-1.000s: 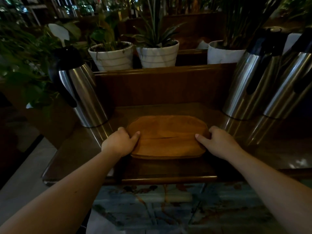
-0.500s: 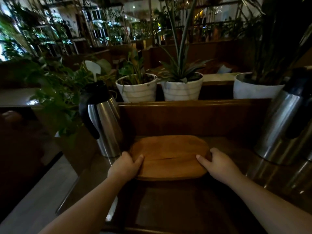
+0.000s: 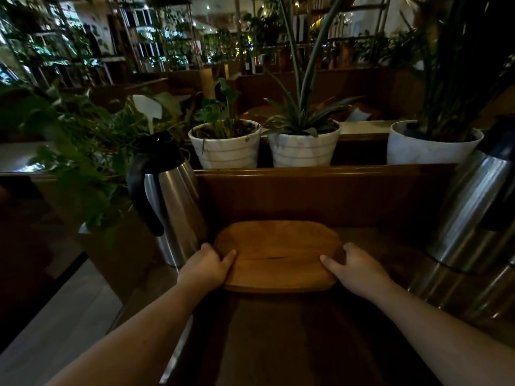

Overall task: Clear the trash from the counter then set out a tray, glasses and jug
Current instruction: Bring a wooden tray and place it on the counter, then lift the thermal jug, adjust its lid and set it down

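A flat wooden tray [image 3: 277, 256] lies on the dark counter [image 3: 278, 338], close to the brown back wall [image 3: 320, 190]. The left hand [image 3: 206, 267] holds the tray's left end. Its thumb lies on top of the wood and the other fingers curl around the edge. The right hand [image 3: 354, 270] holds the tray's right end the same way, thumb on top, fingers wrapped at the side. So the tray sits right between the two hands, and both hands are closed on it.

Just left of the tray stands a shiny metal jug [image 3: 170, 201] with a black lid and a black handle. It is very near the left hand. Well to the right of the tray stands another big metal jug [image 3: 473, 213]. Below it more shiny metal shows, but it is too dark to tell what that is.

Behind the tray, over the back wall, stand three white plant pots [image 3: 227, 147] in a row. A big leafy plant [image 3: 72, 151] hangs far left of the tray, past the jug.

There is one tray, two jugs for sure, three pots and two hands.
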